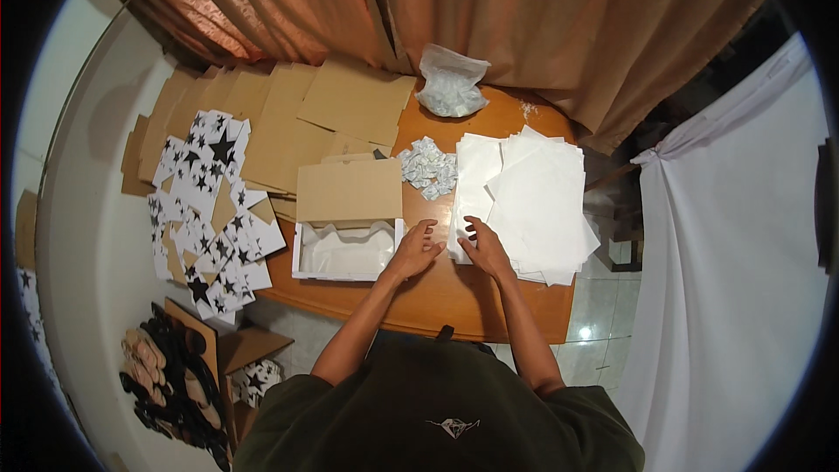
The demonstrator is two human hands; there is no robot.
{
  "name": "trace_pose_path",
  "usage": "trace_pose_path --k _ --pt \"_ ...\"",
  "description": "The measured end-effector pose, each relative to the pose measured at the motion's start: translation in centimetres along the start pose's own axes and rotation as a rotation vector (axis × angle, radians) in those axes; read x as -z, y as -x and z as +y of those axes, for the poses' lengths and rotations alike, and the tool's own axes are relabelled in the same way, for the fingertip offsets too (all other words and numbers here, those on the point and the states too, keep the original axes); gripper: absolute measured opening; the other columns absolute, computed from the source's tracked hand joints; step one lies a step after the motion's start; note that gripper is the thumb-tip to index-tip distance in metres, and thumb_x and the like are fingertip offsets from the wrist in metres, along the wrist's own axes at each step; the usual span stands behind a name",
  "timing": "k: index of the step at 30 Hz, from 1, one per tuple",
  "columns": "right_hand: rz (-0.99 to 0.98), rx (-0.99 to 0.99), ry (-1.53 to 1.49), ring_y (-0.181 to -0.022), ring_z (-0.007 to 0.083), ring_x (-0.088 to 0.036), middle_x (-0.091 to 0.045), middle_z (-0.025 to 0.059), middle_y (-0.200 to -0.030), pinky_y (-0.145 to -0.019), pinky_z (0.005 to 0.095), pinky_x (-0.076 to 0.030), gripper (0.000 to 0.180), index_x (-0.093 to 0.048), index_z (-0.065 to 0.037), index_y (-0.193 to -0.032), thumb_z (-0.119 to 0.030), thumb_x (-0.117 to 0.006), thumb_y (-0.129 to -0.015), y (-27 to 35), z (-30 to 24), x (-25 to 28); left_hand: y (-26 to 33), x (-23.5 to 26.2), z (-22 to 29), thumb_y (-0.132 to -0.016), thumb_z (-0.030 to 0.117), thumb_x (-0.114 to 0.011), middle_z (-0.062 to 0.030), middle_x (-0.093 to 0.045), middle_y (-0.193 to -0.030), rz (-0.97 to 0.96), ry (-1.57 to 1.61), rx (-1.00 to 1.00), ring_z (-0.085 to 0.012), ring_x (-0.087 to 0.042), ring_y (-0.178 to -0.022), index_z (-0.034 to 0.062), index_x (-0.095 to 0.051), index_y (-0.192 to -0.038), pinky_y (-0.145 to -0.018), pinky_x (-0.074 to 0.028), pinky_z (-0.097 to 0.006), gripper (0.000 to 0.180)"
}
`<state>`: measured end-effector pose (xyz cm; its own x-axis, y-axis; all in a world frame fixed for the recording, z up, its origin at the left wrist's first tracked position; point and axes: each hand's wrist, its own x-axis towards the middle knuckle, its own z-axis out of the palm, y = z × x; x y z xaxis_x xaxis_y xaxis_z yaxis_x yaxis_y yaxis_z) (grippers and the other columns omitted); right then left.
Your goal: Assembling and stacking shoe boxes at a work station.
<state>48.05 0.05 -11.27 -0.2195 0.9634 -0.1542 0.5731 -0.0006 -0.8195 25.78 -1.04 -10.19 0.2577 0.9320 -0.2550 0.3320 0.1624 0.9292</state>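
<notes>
The open box (336, 277) stands on the table (446, 308), its brown lid raised at the back. White paper (351, 253) lies inside and covers the bottom, so what is under it cannot be seen. Just beside its right wall is the left hand (415, 253); its grip is loosely open, fingers a little bent, and I see nothing in it. The right hand (487, 252) is at the left edge of the white sheets (542, 201); its grip is also half open and appears empty, but whether it touches the paper I cannot tell. Behind the hands lies a pile of small silvery packets (428, 168), and farther a translucent bag (452, 83), whose contents are hard to make out. Flat cardboard pieces (278, 131) and star-printed panels (223, 249) overlap at left, partly hiding each other.
</notes>
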Motion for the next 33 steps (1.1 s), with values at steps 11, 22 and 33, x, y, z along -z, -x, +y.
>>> trace_pose_path --k 11,22,33 --pt "-0.088 0.067 0.012 -0.093 0.0308 -0.07 -0.069 0.0211 -0.108 -0.083 0.0396 -0.056 0.04 -0.06 0.002 -0.127 -0.015 -0.067 -0.092 -8.3 2.8 -0.7 -7.3 -3.6 -3.2 -0.086 0.015 -0.073 -0.0268 -0.062 -0.117 0.372 -0.182 0.203 -0.0348 -0.068 -0.097 -0.0031 -0.051 -0.131 -0.092 -0.052 -0.044 0.053" --pt "-0.121 0.077 0.224 -0.104 0.041 -0.063 -0.062 0.0239 -0.112 -0.089 0.0479 -0.052 0.037 -0.061 0.001 -0.122 -0.014 -0.067 -0.089 -14.9 1.1 -4.8 -13.1 -2.6 -6.6 -0.087 0.005 -0.065 -0.0282 -0.055 -0.123 0.556 -0.241 0.336 -0.0434 -0.055 -0.118 -0.0063 -0.055 -0.129 -0.102 -0.045 -0.047 0.044" --pt "0.108 0.023 0.061 -0.093 0.0385 -0.064 -0.061 0.0197 -0.098 -0.079 0.0444 -0.053 0.025 -0.061 0.0 -0.105 -0.006 -0.072 -0.084 -14.5 1.1 -6.8 -13.4 -2.6 -7.5 -0.087 0.007 -0.066 -0.0219 -0.062 -0.112 0.556 -0.056 0.304 -0.0365 -0.062 -0.106 -0.0031 -0.065 -0.114 -0.096 -0.049 -0.044 0.029"
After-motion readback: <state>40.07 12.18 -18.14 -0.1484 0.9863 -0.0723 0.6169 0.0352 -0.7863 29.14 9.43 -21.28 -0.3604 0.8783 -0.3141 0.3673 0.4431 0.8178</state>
